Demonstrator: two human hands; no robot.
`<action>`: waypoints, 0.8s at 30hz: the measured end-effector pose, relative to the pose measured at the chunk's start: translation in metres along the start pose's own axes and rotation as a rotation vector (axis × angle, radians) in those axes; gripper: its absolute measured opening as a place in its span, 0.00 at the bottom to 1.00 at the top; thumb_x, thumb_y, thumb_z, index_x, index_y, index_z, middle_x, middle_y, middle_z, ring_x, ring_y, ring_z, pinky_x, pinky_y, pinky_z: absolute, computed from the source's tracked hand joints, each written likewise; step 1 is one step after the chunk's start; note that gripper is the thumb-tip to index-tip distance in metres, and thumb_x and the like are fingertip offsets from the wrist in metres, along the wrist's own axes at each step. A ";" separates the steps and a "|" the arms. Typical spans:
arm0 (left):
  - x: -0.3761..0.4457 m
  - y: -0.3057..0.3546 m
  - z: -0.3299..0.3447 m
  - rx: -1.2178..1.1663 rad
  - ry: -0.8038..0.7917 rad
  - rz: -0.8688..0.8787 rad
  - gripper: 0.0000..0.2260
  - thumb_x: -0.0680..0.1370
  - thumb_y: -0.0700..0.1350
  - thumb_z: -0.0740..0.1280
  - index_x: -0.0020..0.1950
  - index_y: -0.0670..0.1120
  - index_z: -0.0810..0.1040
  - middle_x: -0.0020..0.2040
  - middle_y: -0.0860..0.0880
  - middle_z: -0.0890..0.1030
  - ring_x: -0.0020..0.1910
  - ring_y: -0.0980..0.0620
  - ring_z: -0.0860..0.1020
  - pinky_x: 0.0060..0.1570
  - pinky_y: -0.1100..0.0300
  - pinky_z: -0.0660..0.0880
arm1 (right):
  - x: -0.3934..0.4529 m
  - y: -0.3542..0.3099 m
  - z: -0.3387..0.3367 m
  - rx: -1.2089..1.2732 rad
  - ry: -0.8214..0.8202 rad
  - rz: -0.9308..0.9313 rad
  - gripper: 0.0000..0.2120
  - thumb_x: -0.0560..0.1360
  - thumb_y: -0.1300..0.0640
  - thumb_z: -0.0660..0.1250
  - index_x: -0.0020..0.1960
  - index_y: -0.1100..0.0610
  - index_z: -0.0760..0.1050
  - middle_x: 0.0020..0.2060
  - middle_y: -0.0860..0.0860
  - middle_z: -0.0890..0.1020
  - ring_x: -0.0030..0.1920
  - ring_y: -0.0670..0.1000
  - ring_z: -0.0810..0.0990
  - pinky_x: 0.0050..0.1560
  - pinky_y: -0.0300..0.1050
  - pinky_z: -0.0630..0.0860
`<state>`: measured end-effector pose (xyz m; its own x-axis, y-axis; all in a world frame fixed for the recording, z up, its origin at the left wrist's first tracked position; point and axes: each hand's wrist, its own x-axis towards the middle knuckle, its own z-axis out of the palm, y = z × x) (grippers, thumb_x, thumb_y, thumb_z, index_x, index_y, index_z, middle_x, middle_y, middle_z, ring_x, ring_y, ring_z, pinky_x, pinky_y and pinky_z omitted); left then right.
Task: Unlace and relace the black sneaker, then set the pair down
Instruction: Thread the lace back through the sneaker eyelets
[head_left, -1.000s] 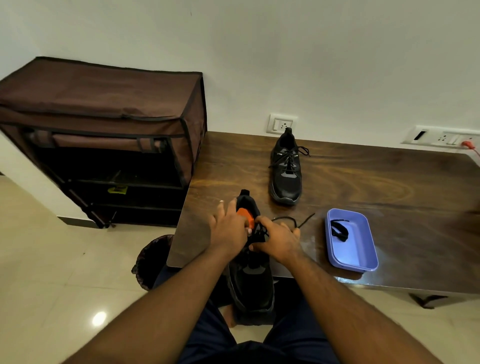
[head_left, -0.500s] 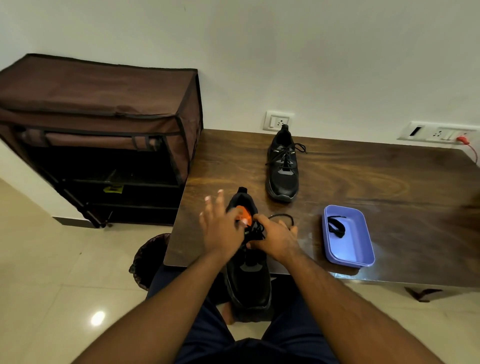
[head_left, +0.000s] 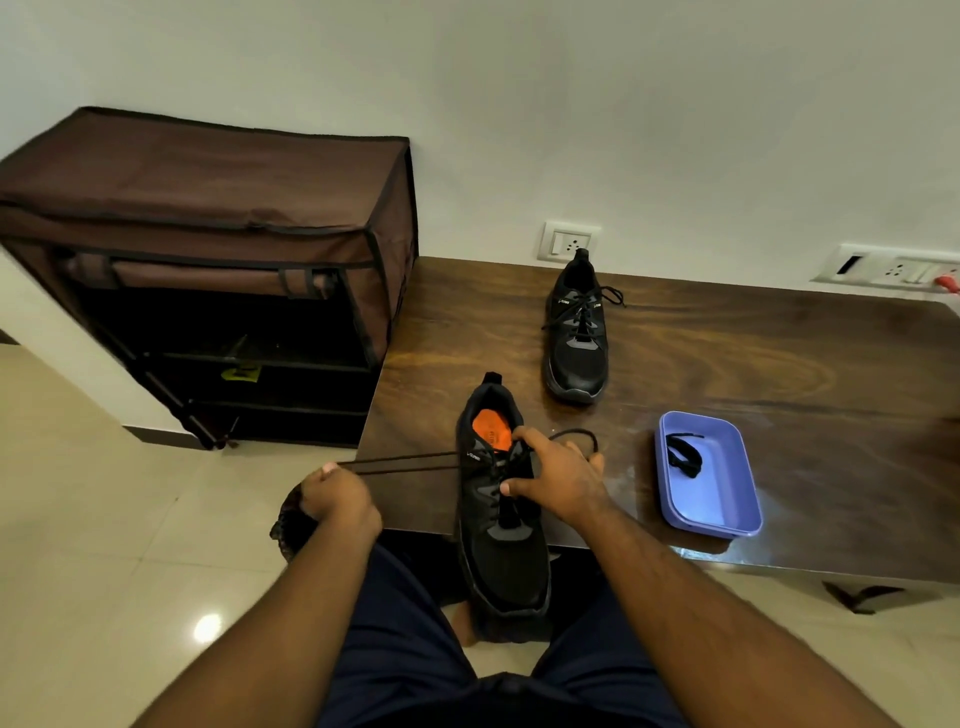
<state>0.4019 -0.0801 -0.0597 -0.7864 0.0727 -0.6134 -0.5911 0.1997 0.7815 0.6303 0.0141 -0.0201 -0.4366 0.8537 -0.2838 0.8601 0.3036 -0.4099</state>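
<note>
A black sneaker with an orange insole (head_left: 500, 525) lies over the near edge of the wooden table (head_left: 727, 374), toe toward me. My right hand (head_left: 558, 480) holds its tongue and lacing area. My left hand (head_left: 337, 501) grips the black lace (head_left: 410, 461), stretched taut out to the left of the shoe. Another loop of lace lies on the table behind my right hand. The second black sneaker (head_left: 576, 332) stands laced at the back of the table.
A purple plastic tray (head_left: 722, 519) holding a small black item sits right of the shoe. A brown fabric shoe rack (head_left: 208, 270) stands left of the table. A dark bin (head_left: 291, 525) is below my left hand. Wall sockets (head_left: 569, 241) line the wall behind.
My left hand has left the shoe's collar and pulled the lace out sideways to the left. My right hand stays on the shoe.
</note>
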 end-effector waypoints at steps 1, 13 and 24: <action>-0.007 -0.002 0.001 0.155 -0.037 0.009 0.15 0.82 0.42 0.59 0.67 0.37 0.73 0.66 0.36 0.75 0.64 0.36 0.74 0.59 0.48 0.73 | 0.000 -0.001 0.000 0.001 -0.005 0.007 0.34 0.69 0.39 0.72 0.71 0.38 0.61 0.64 0.46 0.76 0.68 0.52 0.67 0.65 0.58 0.59; -0.085 -0.015 0.067 1.307 -0.635 1.213 0.08 0.79 0.49 0.66 0.53 0.53 0.83 0.79 0.53 0.57 0.79 0.45 0.46 0.73 0.38 0.43 | -0.008 -0.007 -0.005 -0.045 -0.073 -0.022 0.35 0.72 0.42 0.69 0.74 0.36 0.54 0.69 0.45 0.72 0.70 0.54 0.66 0.65 0.64 0.58; -0.033 0.006 0.004 1.021 -0.226 0.996 0.33 0.76 0.43 0.70 0.77 0.56 0.58 0.76 0.45 0.61 0.72 0.40 0.64 0.64 0.42 0.68 | -0.003 -0.010 -0.002 -0.030 -0.091 -0.039 0.29 0.73 0.44 0.70 0.71 0.38 0.63 0.74 0.46 0.63 0.72 0.56 0.62 0.66 0.63 0.58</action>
<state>0.4248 -0.0777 -0.0351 -0.6861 0.7259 0.0476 0.6353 0.5660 0.5254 0.6238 0.0098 -0.0136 -0.4907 0.7993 -0.3468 0.8492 0.3496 -0.3959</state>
